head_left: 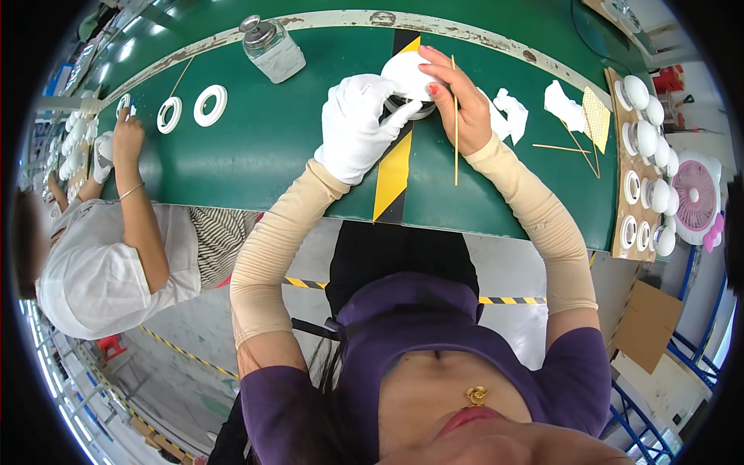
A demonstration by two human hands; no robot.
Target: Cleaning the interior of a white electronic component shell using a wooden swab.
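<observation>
Head view: white domed lamp [406, 71] over striped tape [393, 180], gloved left hand [358, 124] pinching its rim, bare right hand [465, 101] gripping dome, wooden stick [456, 147] between fingers; this one apparently mid-work, two white rings [208, 105] left of tape undomed, board [625, 211] right of tape bearing seemingly finished domed lamps [646, 138].

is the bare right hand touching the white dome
Touching: the head view shows the right hand with its fingers laid on the right side of the white dome.
</observation>
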